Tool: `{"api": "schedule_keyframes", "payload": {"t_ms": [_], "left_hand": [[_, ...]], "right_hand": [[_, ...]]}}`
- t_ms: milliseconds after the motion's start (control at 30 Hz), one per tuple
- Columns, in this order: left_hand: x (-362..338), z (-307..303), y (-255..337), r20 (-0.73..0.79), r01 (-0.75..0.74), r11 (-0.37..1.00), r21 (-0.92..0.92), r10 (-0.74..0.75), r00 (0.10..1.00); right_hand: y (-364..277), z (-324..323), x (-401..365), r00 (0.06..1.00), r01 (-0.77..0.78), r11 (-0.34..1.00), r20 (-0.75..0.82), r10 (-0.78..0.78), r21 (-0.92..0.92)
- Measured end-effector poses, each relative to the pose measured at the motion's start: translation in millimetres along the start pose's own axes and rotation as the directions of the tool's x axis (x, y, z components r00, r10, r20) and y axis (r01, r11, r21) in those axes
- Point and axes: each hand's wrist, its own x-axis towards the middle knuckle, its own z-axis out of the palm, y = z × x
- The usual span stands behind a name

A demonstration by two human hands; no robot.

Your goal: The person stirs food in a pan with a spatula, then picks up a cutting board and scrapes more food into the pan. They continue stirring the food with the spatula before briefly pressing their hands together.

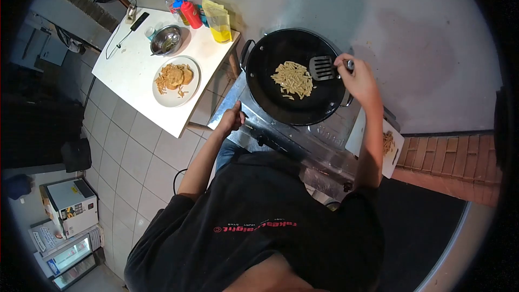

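My right hand point(354, 73) is closed round the handle of a slotted spatula point(323, 68), whose head is over the right part of a large black wok point(286, 111). Light, short food pieces point(293, 80) lie in a heap on the wok's bottom, just left of the spatula. The wok rests on a metal stove point(270, 138). Near the stove's front left edge is my left hand point(232, 119), away from the wok, with the index finger extended and the other fingers curled; no object shows in it.
On a white table point(130, 86) at the left stand a plate point(158, 94) of food, a metal bowl point(166, 40), a red bottle point(191, 14) and a yellow packet point(218, 21). A white board point(393, 157) with food pieces lies right of the stove, beside a brick ledge point(443, 157).
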Motion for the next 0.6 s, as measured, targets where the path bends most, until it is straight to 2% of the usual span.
{"api": "schedule_keyframes", "payload": {"t_ms": [67,133,200,233,300,333,400,533,567,600], "left_hand": [[0,0,-1,0.001,0.005,1.0,-0.012,-0.005,1.0],[-2,2,1,-0.031,0.005,1.0,0.022,-0.005,1.0],[0,2,0,-0.023,0.007,1.0,0.017,-0.007,1.0],[0,1,0,-0.017,0.009,1.0,0.014,-0.009,1.0],[1,0,-1,-0.022,0.001,1.0,0.013,0.0,1.0],[1,1,-2,-0.022,-0.006,1.0,0.018,0.006,1.0],[0,1,-3,-0.036,-0.015,0.999,0.036,0.017,0.999],[3,-1,-2,-0.024,0.008,0.999,0.038,-0.007,1.0],[3,-1,-3,-0.024,0.009,0.999,0.041,-0.008,1.0],[3,-1,-3,-0.023,-0.001,0.999,0.04,0.001,1.0]], "right_hand": [[9,-6,12,0.999,0.003,1.0,0.042,-0.002,-0.02],[34,-2,25,0.997,0.069,0.997,0.042,-0.068,-0.029],[53,8,33,0.994,0.003,0.996,0.112,-0.013,0.087],[59,18,35,0.993,0.006,0.996,0.114,-0.016,0.087],[68,38,36,0.973,-0.143,0.94,0.216,0.076,0.31],[70,47,34,0.973,-0.143,0.939,0.221,0.075,0.313],[71,64,24,0.915,-0.37,0.698,0.37,0.16,0.613],[50,78,-3,0.943,-0.319,0.615,0.307,0.129,0.721],[39,75,-12,0.952,-0.282,0.711,0.281,0.123,0.644],[27,77,-23,0.978,-0.178,0.808,0.193,0.081,0.561]]}}
